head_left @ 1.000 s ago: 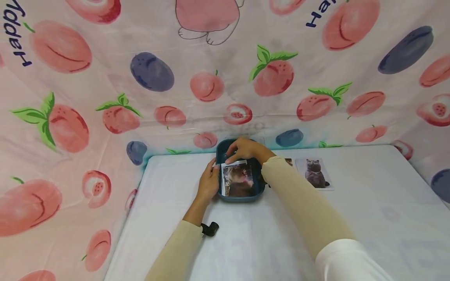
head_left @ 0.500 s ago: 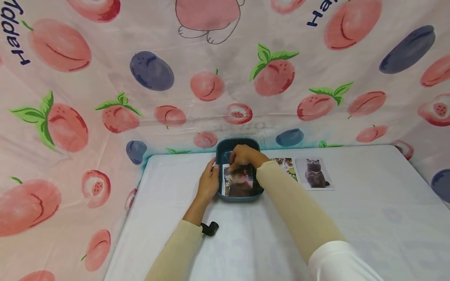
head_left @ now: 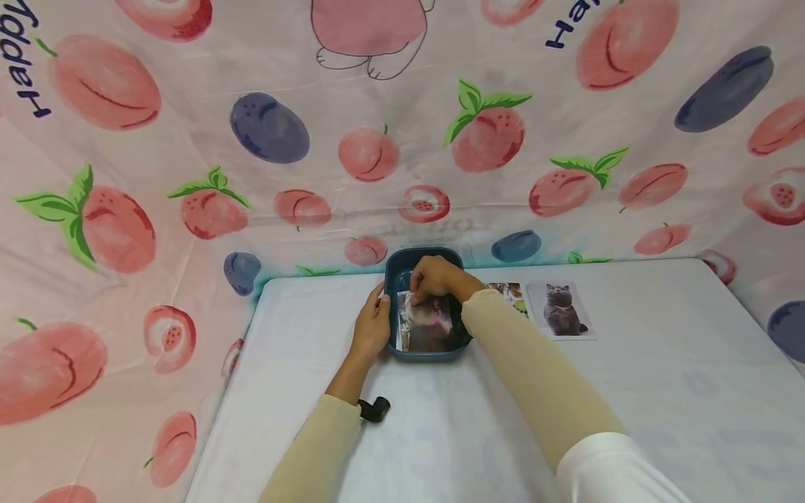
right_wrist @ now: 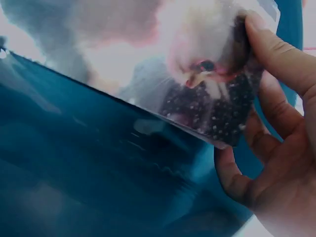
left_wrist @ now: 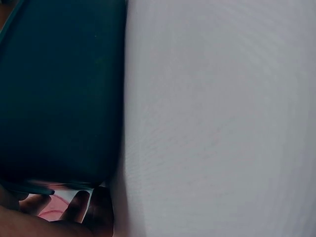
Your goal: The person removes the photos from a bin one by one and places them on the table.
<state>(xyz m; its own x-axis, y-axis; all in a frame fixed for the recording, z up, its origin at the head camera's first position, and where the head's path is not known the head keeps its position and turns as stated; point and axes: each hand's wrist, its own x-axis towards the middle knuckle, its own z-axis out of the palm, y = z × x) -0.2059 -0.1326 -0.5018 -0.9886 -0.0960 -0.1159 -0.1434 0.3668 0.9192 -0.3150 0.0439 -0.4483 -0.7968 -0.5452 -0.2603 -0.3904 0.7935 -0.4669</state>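
Two photo cards point(head_left: 562, 311) already on the counter point(head_left: 654, 412), right of centre; third photo point(head_left: 430, 330) inside the blue bin point(head_left: 430, 357), mid-frame, pinched in right hand point(head_left: 434, 278); left hand point(head_left: 372, 327) gripping bin's left side; cannot tell how many beneath.

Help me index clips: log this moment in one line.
left hand: touches tub; right hand: pinches photo in tub; cat picture: on table

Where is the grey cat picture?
In the head view, the grey cat picture lies on the white table, right of the blue bin, beside another, partly hidden picture.
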